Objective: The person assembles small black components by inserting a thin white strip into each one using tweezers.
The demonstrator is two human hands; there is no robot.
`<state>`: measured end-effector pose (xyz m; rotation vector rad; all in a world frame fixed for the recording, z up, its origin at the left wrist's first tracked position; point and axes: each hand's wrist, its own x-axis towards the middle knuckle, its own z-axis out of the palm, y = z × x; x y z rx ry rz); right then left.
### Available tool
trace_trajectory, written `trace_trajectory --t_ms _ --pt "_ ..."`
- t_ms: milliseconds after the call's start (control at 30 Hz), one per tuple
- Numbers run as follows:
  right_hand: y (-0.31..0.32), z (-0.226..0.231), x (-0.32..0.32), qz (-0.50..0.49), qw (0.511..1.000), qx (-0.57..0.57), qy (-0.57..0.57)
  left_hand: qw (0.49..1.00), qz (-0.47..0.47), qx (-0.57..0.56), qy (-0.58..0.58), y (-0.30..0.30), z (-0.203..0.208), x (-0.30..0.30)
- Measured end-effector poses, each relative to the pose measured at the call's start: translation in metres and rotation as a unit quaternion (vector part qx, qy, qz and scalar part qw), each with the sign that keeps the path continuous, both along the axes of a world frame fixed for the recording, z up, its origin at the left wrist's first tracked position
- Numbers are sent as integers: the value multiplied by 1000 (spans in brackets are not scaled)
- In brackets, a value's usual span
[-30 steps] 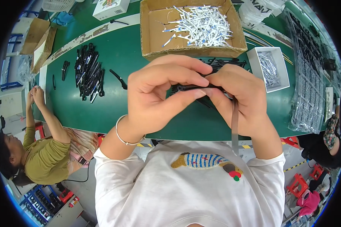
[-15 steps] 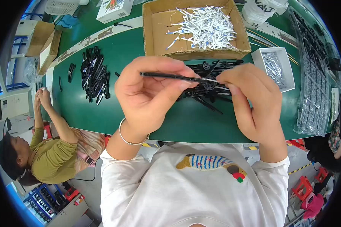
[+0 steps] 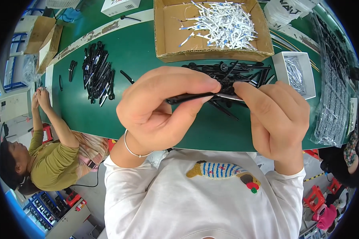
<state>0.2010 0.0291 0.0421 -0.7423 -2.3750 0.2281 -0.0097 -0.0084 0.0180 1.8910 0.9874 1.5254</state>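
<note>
Between the thumb and fingertips of my left hand (image 3: pixel 159 107) is a slim black plastic stick-like part (image 3: pixel 183 98). A thin silver-white strip (image 3: pixel 229 96) shows at the part's right end, and my right hand (image 3: pixel 277 119) pinches there with thumb and forefinger. Whether the strip is inside the black part or only against it I cannot tell; fingertips cover the join. Behind my hands lies a pile of similar black parts (image 3: pixel 247 67), some with round ends. Another heap of black parts (image 3: pixel 96 73) lies to the left.
A cardboard box (image 3: pixel 211 55) with many small white strips stands at the back. Right of it is a white box (image 3: pixel 280 71) of thin silver pieces. Clear plastic trays (image 3: pixel 333 87) line the right edge. At the far left a co-worker (image 3: pixel 48 159) sits at the green table (image 3: pixel 147 47).
My hands have drawn closer together and the black part sits lower, its left end dipped. My left fingers have slid toward its right end. The view has shifted slightly.
</note>
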Motion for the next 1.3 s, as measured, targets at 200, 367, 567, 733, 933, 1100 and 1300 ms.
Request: trace_trajectory --t_ms 200,367,567,733,933,1100,1300 --pt "-1 0 0 -5 999 28 -15 992 30 68 105 4 6 2" --pt "-3 0 -5 -24 991 115 -62 975 51 91 197 6 7 8" --pt "13 -13 0 10 997 73 -16 997 12 17 72 9 -1 4" --pt "27 -11 12 10 995 -21 101 999 5 27 36 8 -5 4" --pt "21 -10 9 21 999 -3 49 999 6 37 29 6 -2 5" --pt "18 -10 5 15 995 -37 93 996 -8 62 58 10 1 3" --pt "18 -12 7 11 966 -158 205 995 -31 28 95 12 3 1"
